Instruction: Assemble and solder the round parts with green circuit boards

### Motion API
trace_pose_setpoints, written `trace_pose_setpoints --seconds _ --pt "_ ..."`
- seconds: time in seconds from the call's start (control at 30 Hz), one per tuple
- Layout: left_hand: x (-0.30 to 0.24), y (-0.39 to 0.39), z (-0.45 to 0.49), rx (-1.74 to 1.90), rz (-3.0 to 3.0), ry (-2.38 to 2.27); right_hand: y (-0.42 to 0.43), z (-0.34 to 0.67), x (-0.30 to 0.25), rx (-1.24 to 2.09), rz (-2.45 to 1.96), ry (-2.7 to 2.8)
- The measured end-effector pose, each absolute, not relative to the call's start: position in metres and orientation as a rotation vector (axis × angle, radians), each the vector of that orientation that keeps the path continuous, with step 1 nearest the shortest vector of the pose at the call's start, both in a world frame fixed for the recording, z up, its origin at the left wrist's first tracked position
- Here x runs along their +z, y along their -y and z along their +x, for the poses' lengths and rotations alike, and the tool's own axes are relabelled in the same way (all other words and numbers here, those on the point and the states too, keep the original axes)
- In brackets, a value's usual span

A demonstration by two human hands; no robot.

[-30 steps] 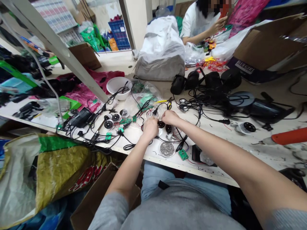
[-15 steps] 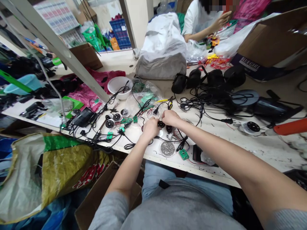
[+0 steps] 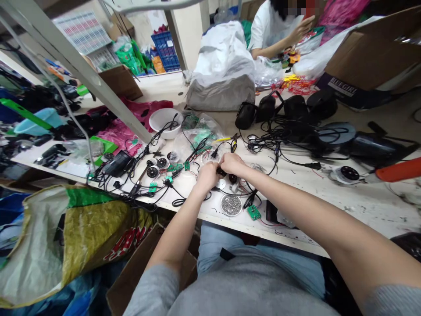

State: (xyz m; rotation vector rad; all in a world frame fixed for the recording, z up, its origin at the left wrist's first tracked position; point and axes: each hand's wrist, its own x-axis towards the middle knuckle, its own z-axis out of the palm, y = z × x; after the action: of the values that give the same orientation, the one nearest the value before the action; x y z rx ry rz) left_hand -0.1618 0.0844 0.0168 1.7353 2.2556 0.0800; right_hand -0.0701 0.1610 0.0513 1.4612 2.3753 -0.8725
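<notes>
My left hand (image 3: 208, 175) and my right hand (image 3: 231, 164) meet over the white bench. Their fingers are closed around a small black round part (image 3: 221, 171), mostly hidden by the fingers. Just below, a second black disc (image 3: 233, 178) sits on a metal piece among wires. Nearest to my hands on the front side is a round dish (image 3: 231, 205) full of small metal screws or similar bits. To its right lies a green circuit board (image 3: 253, 213) with thin wires. Several black discs with holes (image 3: 152, 172) rest left of my left hand.
A white bowl (image 3: 165, 123) stands at the back left. Pliers with yellow handles (image 3: 226, 138) lie beyond my hands. Black housings and cables (image 3: 289, 127) crowd the right. Across the bench, another person's arm (image 3: 286, 44) is raised. An orange-handled tool (image 3: 397, 173) juts in from the right.
The view has shifted slightly, so the bench's left side sits a little further right and lower. Both hands stay together on the black part, with only small finger movement.
</notes>
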Motion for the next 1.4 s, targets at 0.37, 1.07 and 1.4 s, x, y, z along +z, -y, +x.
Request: trace_pose_setpoints --seconds 0.37,1.07,1.4 --pt "0.014 -0.084 -0.161 0.14 1.718 -2.245 -0.17 -0.075 0.04 -0.856 1.465 -2.365" --pt "0.004 -0.082 -0.166 0.35 1.664 -2.238 -0.17 -0.07 0.038 -0.851 1.39 -2.435" --pt "0.002 -0.08 -0.169 0.437 1.665 -2.198 -0.172 -0.068 0.031 -0.929 1.446 -2.457"
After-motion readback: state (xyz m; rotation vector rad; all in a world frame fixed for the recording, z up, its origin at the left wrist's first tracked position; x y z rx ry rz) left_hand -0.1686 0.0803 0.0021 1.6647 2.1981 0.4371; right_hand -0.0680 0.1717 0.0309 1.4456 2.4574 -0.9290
